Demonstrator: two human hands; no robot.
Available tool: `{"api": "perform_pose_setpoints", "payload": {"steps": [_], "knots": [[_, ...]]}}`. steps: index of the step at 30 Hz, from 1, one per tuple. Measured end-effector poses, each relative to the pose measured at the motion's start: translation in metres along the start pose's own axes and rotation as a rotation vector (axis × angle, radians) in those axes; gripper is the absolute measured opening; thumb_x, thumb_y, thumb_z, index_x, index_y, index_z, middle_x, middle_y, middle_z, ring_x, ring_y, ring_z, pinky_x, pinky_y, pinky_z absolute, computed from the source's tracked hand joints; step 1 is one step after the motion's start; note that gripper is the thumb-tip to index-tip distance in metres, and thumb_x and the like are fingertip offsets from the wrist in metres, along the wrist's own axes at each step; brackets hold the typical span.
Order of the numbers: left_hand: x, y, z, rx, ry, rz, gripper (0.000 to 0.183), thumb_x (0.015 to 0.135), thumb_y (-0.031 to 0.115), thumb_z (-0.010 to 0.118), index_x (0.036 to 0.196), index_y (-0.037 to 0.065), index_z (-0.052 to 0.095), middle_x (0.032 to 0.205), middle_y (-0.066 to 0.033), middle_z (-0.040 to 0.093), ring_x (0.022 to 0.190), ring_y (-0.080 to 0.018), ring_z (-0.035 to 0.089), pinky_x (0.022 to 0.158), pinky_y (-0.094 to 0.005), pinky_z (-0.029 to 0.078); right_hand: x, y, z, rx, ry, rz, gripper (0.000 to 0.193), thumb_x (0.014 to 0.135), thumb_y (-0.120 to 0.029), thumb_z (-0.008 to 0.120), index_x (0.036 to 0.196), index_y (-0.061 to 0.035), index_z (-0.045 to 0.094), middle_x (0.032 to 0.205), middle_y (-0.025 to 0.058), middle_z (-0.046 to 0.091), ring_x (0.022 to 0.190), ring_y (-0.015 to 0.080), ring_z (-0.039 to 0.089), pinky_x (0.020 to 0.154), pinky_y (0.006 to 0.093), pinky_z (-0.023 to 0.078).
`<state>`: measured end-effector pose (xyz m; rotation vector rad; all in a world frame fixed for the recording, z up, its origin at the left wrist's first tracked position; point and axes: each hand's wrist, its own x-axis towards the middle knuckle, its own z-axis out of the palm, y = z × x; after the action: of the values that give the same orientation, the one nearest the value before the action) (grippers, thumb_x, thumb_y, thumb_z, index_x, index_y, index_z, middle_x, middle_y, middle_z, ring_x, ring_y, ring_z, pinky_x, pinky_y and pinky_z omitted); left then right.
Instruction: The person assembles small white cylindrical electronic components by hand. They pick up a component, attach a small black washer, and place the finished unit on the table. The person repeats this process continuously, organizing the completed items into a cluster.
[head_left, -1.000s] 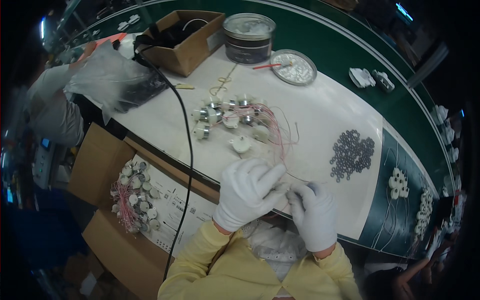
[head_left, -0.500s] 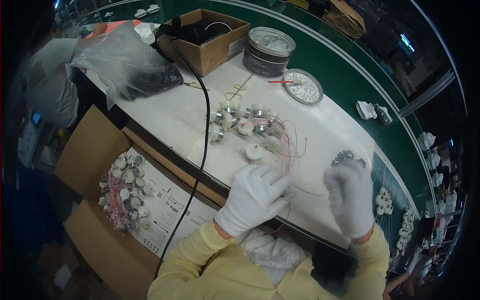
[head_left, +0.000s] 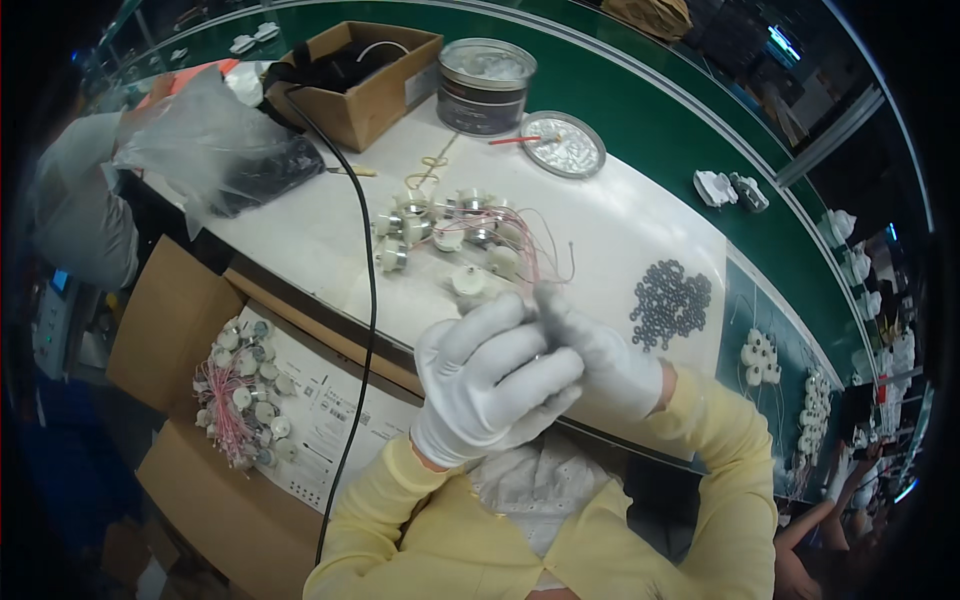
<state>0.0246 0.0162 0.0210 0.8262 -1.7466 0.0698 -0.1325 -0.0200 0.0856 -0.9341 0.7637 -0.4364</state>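
My left hand [head_left: 495, 385], in a white glove, is closed with its fingers curled round something they hide. My right hand [head_left: 612, 372], gloved too, meets it over the front edge of the table. Its fingertips are pressed together against the left hand's fingers and smeared by motion; whatever they pinch does not show. Just beyond the hands stands a small white motor-like part [head_left: 467, 281]. Behind it lies a cluster of similar white and metal parts [head_left: 448, 236] with pink wires [head_left: 528, 240]. A pile of small dark rings [head_left: 670, 305] lies to the right.
At the back stand a cardboard box [head_left: 372, 115], a large tin [head_left: 482, 100] and a lid with white paste [head_left: 563, 146]. A black cable [head_left: 368, 260] crosses the table edge. An open carton [head_left: 180, 325] holds more wired parts at left; a green conveyor [head_left: 640, 130] runs behind.
My right hand has moved left from the dark rings to my left hand, uncovering the pile. My left hand stays closed near the table edge. The whole view has shifted slightly.
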Motion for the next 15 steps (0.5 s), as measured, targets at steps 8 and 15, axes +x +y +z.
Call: {"api": "perform_pose_setpoints", "payload": {"steps": [8, 15], "knots": [[0.006, 0.012, 0.018, -0.899, 0.075, -0.539, 0.072, 0.103, 0.058, 0.059, 0.157, 0.013, 0.045, 0.157, -0.0122, 0.047, 0.145, -0.0363, 0.045, 0.119, -0.0509, 0.033, -0.026, 0.016, -0.04, 0.253, 0.156, -0.068, 0.056, 0.112, -0.04, 0.054, 0.149, 0.0009, 0.052, 0.116, 0.0059, 0.068, 0.072, 0.0095, 0.057, 0.06, 0.0231, 0.042], [0.011, -0.005, 0.005, -1.808, 0.468, -0.694, 0.08, 0.104, 0.069, 0.05, 0.168, 0.024, 0.033, 0.17, -0.0113, 0.034, 0.155, -0.0363, 0.033, 0.129, -0.0573, 0.022, -0.026, 0.02, -0.012, -0.235, 0.331, -0.306, 0.05, 0.099, -0.009, 0.061, 0.148, -0.0039, 0.058, 0.127, 0.0096, 0.068, 0.09, 0.0171, 0.066, 0.083, 0.0298, 0.054]]}}
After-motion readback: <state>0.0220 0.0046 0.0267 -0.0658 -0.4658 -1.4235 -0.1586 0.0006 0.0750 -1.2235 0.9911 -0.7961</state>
